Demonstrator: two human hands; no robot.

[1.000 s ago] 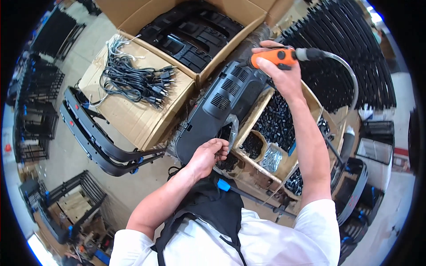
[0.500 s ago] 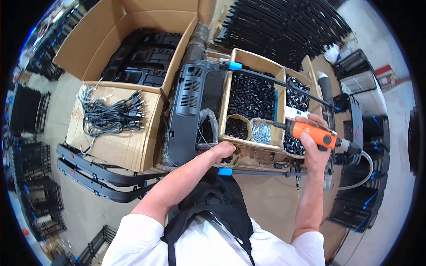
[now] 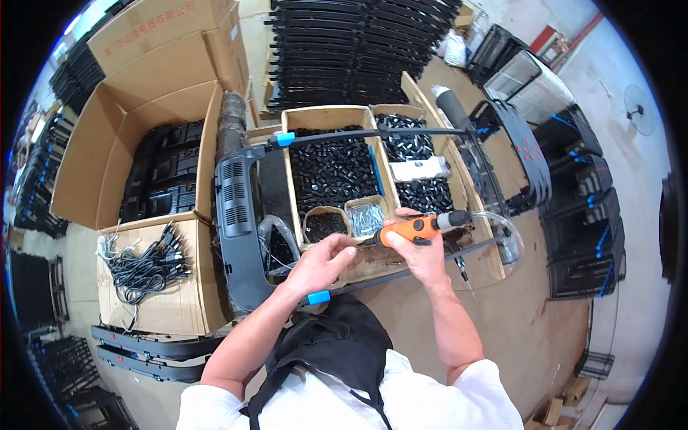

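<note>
An orange power screwdriver [image 3: 410,231] lies level in my right hand [image 3: 423,258], its fingers wrapped round the body. The tool's nose points left, at my left hand [image 3: 322,264]. That hand's thumb and forefinger are drawn together close to the bit; whatever they may pinch is too small to make out. Beneath the hands runs the near rail of a black frame [image 3: 373,281] with blue clips. A black vented housing [image 3: 235,193] forms its left end. Just beyond the hands are a round tub of small black parts [image 3: 325,226] and a compartment of silver screws [image 3: 366,218].
A wooden divided box [image 3: 289,172] holds many black caps [image 3: 333,168]; a white block [image 3: 419,169] rests across its right section. At left stand an open carton [image 3: 79,172] with black mouldings and a pile of cables [image 3: 147,265]. A clear hose [image 3: 510,228] curves from the screwdriver.
My left hand has come up from the box's near edge toward the screwdriver. My right hand has brought the screwdriver left and nearer to me. The whole view has turned.
</note>
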